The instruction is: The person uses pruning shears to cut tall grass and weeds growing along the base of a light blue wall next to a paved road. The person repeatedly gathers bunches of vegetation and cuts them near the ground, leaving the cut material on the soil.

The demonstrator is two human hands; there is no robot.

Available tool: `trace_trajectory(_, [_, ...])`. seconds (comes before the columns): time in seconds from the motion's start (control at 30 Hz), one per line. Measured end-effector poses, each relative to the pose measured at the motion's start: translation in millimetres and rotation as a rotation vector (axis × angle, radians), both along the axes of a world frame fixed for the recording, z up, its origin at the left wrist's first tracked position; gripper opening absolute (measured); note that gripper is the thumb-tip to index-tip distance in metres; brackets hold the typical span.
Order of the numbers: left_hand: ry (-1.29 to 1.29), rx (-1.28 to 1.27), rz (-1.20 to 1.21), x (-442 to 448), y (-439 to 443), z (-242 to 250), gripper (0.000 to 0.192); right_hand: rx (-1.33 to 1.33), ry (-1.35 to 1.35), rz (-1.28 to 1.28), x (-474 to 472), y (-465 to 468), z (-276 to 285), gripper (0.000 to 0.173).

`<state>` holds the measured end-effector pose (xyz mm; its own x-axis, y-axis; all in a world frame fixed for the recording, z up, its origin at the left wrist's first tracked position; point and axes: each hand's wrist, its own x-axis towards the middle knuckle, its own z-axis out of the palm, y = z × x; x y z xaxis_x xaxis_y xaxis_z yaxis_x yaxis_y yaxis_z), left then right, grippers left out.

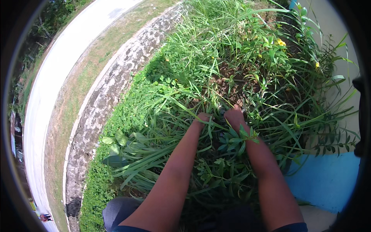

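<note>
Both my arms reach down into a dense patch of weeds. My left hand (204,117) is low among long grass blades (171,136), its fingers partly hidden by leaves. Just to its right, my right hand (234,116) is curled into a fist at the base of the growth, with a thin grass stem (223,98) running to it. Bare brown soil (232,82) shows beyond my hands. A leafy shoot (236,139) crosses in front of my right wrist.
Yellow flowers (280,42) grow on a bush at the upper right, beside a wall painted cream and blue (324,177). Low ground cover (121,116) reaches a weathered concrete ledge (95,116) on the left. Beyond are a grass strip (65,116), a pale road (43,107) and distant people (45,217).
</note>
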<state>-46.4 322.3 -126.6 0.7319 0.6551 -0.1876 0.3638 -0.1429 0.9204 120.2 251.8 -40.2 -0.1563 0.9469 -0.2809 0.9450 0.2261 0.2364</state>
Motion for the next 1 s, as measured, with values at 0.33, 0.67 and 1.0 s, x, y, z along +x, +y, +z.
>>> trace_trajectory(0.33, [0.158, -0.666, 0.423, 1, 1, 21, 0.025, -0.175, -0.028, -0.085, -4, -2, 24, 0.023])
trace_trajectory(0.67, [0.294, -0.501, 0.472, -8, -6, 29, 0.033, 0.117, 0.747, -0.754, 18, 40, 81, 0.050])
trace_trajectory(1.0, [0.165, -0.646, 0.541, -11, -2, -5, 0.041, -0.675, 2.351, -1.006, -6, 46, 86, 0.037])
